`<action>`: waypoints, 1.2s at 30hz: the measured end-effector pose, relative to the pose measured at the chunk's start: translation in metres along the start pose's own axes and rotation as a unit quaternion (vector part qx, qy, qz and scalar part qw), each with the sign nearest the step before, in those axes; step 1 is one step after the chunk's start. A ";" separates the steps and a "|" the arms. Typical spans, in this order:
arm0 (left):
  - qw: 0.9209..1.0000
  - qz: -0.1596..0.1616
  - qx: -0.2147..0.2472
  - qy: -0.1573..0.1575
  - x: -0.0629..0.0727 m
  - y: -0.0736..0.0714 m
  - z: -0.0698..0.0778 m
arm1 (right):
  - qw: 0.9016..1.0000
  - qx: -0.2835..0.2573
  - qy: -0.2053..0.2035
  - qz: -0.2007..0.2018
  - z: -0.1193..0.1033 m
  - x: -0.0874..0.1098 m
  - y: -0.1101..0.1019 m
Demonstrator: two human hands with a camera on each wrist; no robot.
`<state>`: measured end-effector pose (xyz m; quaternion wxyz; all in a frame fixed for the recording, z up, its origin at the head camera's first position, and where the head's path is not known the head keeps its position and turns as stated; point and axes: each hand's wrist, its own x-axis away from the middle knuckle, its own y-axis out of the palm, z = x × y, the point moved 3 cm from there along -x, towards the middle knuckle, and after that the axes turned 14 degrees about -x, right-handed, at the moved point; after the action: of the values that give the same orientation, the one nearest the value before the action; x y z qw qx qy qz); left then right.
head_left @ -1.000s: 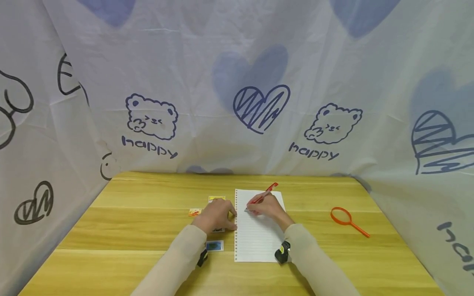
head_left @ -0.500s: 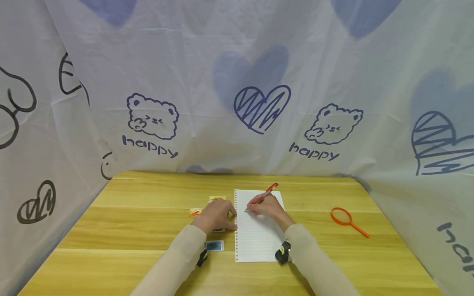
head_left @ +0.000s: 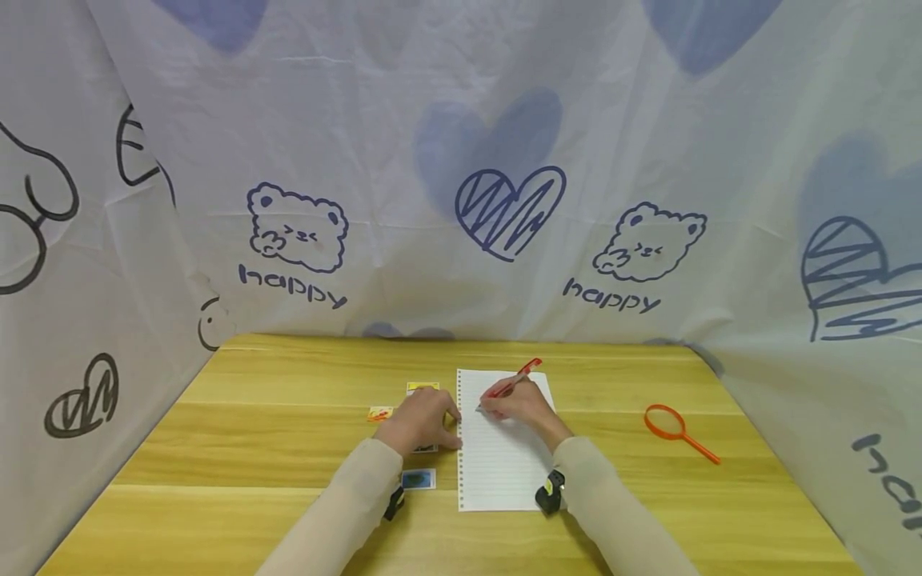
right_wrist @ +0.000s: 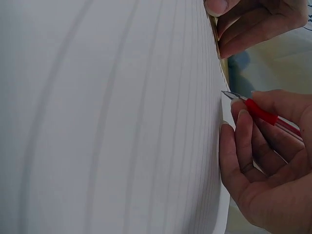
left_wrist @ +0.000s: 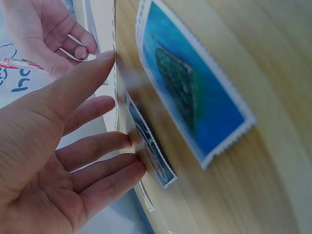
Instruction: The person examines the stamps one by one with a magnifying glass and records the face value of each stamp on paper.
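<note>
A lined loose-leaf sheet (head_left: 497,472) with punched holes down its left edge lies on the wooden table. My right hand (head_left: 520,402) rests on the sheet and pinches a red pen (right_wrist: 263,113), whose tip meets the paper in the right wrist view. At the punched edge, my left hand (head_left: 421,422) touches the sheet with thumb and fingertips, fingers fairly straight. Below that hand in the left wrist view are a blue stamp (left_wrist: 187,83) with a green island and a darker stamp (left_wrist: 151,146). The left hand partly covers the stamps in the head view.
An orange magnifying glass (head_left: 666,422) lies to the right on the table (head_left: 216,448). A small orange-and-white stamp (head_left: 379,414) and a yellow-topped one (head_left: 422,386) lie left of the sheet. A white printed cloth (head_left: 432,304) hangs behind the table.
Both hands, the pen and the sheet stay almost in place. The head view shifts very slightly.
</note>
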<state>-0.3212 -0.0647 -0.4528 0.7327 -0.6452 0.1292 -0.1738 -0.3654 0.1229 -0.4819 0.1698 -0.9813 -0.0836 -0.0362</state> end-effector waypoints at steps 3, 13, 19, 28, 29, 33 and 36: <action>1.000 -0.001 0.001 -0.002 0.000 0.000 0.000 | 1.000 0.013 -0.006 -0.007 0.000 0.001 0.000; 1.000 0.000 -0.003 -0.008 0.000 0.000 0.000 | 1.000 0.022 -0.013 -0.017 -0.001 0.003 -0.002; 1.000 0.006 -0.008 -0.005 -0.002 0.001 -0.001 | 1.000 0.017 -0.017 -0.009 0.000 0.001 -0.002; 1.000 0.004 -0.007 -0.006 -0.003 0.003 -0.001 | 1.000 -0.009 -0.009 0.015 0.002 0.001 -0.004; 1.000 0.004 -0.007 -0.007 -0.003 0.003 -0.001 | 1.000 -0.011 -0.008 0.013 0.002 0.001 -0.004; 1.000 0.005 -0.003 -0.005 -0.002 0.003 -0.001 | 1.000 -0.006 -0.010 0.011 0.001 0.002 -0.004; 1.000 0.005 0.001 -0.003 -0.001 0.002 -0.001 | 1.000 0.001 -0.010 0.011 0.001 0.001 -0.003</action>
<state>-0.3225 -0.0649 -0.4547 0.7342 -0.6446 0.1299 -0.1688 -0.3644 0.1265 -0.4820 0.1705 -0.9822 -0.0744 -0.0246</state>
